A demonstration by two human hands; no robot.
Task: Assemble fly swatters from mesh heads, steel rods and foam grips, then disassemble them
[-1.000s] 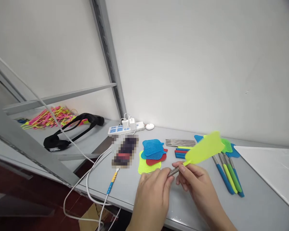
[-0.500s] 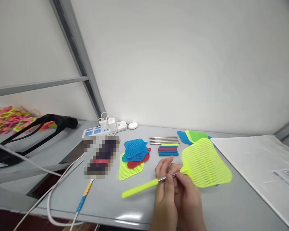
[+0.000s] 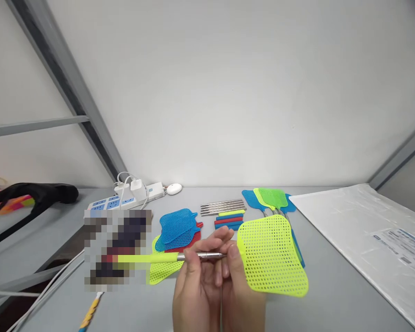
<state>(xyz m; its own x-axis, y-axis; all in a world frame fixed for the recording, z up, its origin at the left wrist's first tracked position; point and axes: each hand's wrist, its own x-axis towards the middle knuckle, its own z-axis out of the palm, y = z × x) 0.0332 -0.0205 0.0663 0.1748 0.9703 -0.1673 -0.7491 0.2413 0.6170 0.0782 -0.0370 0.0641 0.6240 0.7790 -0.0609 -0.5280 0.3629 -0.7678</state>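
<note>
My left hand (image 3: 195, 295) is closed on a thin metal rod (image 3: 204, 255), its thumb pressing from above. A yellow-green grip (image 3: 162, 257) covers the rod's left end. My right hand (image 3: 244, 290) pinches the neck of a yellow-green, perforated fly swatter head (image 3: 273, 256), which spreads out to the right. The rod's narrow tip reaches the right thumb; whether it sits inside the neck is hidden by the fingers. Both hands touch each other above the table.
Loose blue swatter heads (image 3: 178, 227) lie over red and yellow ones. Behind my hands are metal rods (image 3: 223, 207) and coloured grips (image 3: 229, 220). Fly swatters (image 3: 275, 198) lie at the back right, beside a white package (image 3: 359, 230). A power strip (image 3: 114, 202) and cables are left.
The view has shifted to the right. The swatter has turned so that its rod lies nearly level and its head faces me more. Both hands keep their hold.
</note>
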